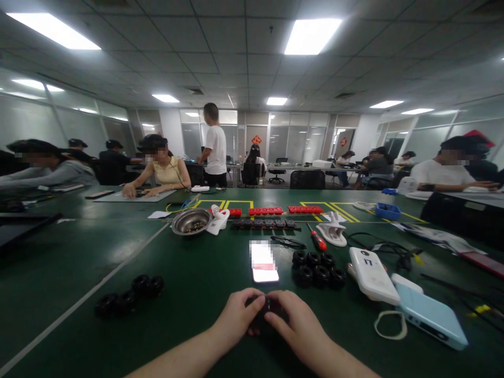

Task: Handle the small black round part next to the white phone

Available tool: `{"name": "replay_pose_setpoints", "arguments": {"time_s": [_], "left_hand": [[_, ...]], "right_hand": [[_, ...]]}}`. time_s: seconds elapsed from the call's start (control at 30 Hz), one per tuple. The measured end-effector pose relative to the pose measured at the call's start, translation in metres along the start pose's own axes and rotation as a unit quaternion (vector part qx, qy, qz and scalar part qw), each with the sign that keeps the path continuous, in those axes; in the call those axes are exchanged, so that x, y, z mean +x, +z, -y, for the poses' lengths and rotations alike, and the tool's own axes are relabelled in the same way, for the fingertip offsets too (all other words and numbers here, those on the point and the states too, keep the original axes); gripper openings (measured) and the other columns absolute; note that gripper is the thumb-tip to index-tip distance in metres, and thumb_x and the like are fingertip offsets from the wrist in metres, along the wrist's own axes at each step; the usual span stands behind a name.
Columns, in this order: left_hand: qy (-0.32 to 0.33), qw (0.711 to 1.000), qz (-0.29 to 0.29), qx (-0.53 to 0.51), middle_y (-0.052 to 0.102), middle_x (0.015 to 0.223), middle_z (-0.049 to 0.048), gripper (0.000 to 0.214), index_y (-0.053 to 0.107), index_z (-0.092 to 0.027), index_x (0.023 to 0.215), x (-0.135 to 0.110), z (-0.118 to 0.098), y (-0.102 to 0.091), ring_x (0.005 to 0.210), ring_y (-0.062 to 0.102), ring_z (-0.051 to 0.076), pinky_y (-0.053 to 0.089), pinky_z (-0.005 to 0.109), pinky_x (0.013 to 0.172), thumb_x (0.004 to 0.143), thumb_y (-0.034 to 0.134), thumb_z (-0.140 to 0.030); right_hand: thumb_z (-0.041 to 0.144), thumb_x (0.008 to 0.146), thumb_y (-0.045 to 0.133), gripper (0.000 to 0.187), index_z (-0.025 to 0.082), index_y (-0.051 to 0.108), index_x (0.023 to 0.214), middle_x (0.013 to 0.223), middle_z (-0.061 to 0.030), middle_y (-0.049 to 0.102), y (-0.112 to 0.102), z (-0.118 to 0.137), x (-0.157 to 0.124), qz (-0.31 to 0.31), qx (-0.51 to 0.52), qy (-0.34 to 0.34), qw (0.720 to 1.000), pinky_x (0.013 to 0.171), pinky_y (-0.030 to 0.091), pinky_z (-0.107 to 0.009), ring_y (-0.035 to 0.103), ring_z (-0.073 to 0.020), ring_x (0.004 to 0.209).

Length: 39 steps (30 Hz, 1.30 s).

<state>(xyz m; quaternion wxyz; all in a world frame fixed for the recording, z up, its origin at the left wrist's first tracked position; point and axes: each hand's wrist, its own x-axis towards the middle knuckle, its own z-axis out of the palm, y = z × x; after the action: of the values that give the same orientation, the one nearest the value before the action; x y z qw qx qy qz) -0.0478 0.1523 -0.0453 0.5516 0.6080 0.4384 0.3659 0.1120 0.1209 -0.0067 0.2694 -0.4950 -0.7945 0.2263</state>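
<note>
Both my hands meet low in the middle of the green table [79, 252]. My left hand [237, 314] and my right hand [297, 325] together grip a small black part [264, 308], mostly hidden by the fingers. Just beyond them lies a phone [263, 261] with its screen lit. Right of it sits a cluster of several small black tyres [318, 266]. Another group of black tyres [128, 295] lies to the left.
A metal bowl [191, 221], a white holder [218, 218], rows of red [265, 211] and black parts [263, 224], a red-handled screwdriver [317, 239], a white device [372, 274] and a light-blue box [431, 315] lie around. Other people sit at the tables' far side.
</note>
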Motion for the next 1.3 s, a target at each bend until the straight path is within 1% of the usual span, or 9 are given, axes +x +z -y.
{"name": "replay_pose_setpoints", "arguments": {"time_s": [0.13,0.23,0.4,0.53,0.67,0.87,1.03,1.17,1.3], "left_hand": [[-0.023,0.999,-0.005,-0.045,0.056,0.056,0.0011,0.047,0.054,-0.01,0.081,0.0041,0.0012,-0.0002,0.037,0.052,0.01,0.036,0.018,0.032,0.069,0.045,-0.055],[-0.01,0.999,-0.023,-0.044,0.055,0.055,-0.0006,0.041,0.053,-0.011,0.077,0.0038,-0.0003,0.0007,0.036,0.05,0.009,0.037,0.019,0.033,0.068,0.049,-0.051],[-0.022,0.998,-0.027,-0.045,0.056,0.058,-0.0001,0.042,0.054,-0.011,0.084,0.0031,0.0001,0.0006,0.038,0.052,0.009,0.038,0.019,0.035,0.069,0.048,-0.05],[-0.05,0.997,-0.017,-0.062,0.057,0.058,0.001,0.047,0.052,-0.011,0.082,0.0056,-0.0004,-0.0001,0.039,0.054,0.011,0.038,0.021,0.036,0.065,0.048,-0.055],[-0.039,0.998,-0.028,-0.04,0.054,0.055,-0.0007,0.044,0.052,-0.011,0.078,0.0049,-0.0038,0.0003,0.037,0.05,0.01,0.037,0.021,0.036,0.064,0.05,-0.054],[-0.027,0.999,-0.03,-0.028,0.056,0.06,0.0,0.048,0.053,-0.011,0.082,0.0023,-0.0053,0.001,0.039,0.051,0.01,0.039,0.021,0.037,0.064,0.049,-0.056],[-0.042,0.998,-0.022,-0.034,0.052,0.047,-0.0023,0.049,0.052,-0.012,0.076,0.0039,-0.0042,0.0002,0.034,0.048,0.011,0.035,0.02,0.034,0.065,0.045,-0.059],[-0.031,0.998,-0.036,-0.039,0.051,0.05,-0.0031,0.043,0.052,-0.013,0.075,0.0037,-0.0045,0.0007,0.034,0.045,0.008,0.034,0.019,0.033,0.066,0.048,-0.055],[-0.033,0.999,-0.035,-0.025,0.052,0.052,-0.0027,0.043,0.053,-0.011,0.079,0.0023,-0.0038,0.0014,0.034,0.046,0.008,0.035,0.019,0.034,0.068,0.047,-0.052]], "right_hand": [[0.018,0.07,0.055,0.042,0.021,0.048,0.111,0.115,-0.0069,0.05,0.0039,-0.0003,-0.0034,-0.02,-0.003,-0.078,0.997,0.091,0.034,-0.033,0.044,-0.0204,0.106],[0.029,0.072,0.056,0.048,0.019,0.042,0.117,0.115,-0.0085,0.049,0.0054,-0.0024,-0.0042,-0.039,-0.003,-0.03,0.999,0.091,0.035,-0.036,0.045,-0.0221,0.105],[0.028,0.078,0.049,0.023,0.018,0.056,0.098,0.091,-0.0062,0.059,0.0035,-0.0038,-0.0015,-0.022,-0.007,0.015,1.0,0.077,0.043,-0.032,0.054,-0.0198,0.086],[0.017,0.074,0.051,0.034,0.018,0.05,0.107,0.107,-0.007,0.054,0.0035,-0.0038,-0.0023,-0.031,-0.001,-0.063,0.998,0.088,0.037,-0.032,0.048,-0.0194,0.1],[0.027,0.071,0.057,0.047,0.018,0.044,0.116,0.117,-0.0087,0.05,0.0031,-0.0043,-0.0029,-0.029,-0.001,-0.023,0.999,0.094,0.033,-0.037,0.043,-0.0228,0.108],[0.027,0.074,0.054,0.019,0.018,0.057,0.091,0.095,-0.0065,0.058,0.0029,-0.0031,0.0009,-0.035,-0.001,-0.006,0.999,0.081,0.041,-0.033,0.051,-0.0211,0.091],[0.015,0.067,0.059,0.036,0.02,0.051,0.101,0.107,-0.0066,0.053,0.0068,-0.0026,-0.0014,-0.042,0.001,-0.05,0.998,0.088,0.036,-0.035,0.046,-0.0214,0.101],[0.032,0.068,0.061,0.045,0.018,0.047,0.109,0.112,-0.0084,0.05,0.0059,-0.0036,-0.0024,-0.042,-0.012,-0.01,0.999,0.091,0.034,-0.037,0.043,-0.0237,0.105],[0.035,0.08,0.048,0.024,0.018,0.056,0.094,0.1,-0.0072,0.056,0.003,-0.005,-0.0001,-0.043,-0.007,0.012,0.999,0.084,0.038,-0.035,0.048,-0.0209,0.095]]}}
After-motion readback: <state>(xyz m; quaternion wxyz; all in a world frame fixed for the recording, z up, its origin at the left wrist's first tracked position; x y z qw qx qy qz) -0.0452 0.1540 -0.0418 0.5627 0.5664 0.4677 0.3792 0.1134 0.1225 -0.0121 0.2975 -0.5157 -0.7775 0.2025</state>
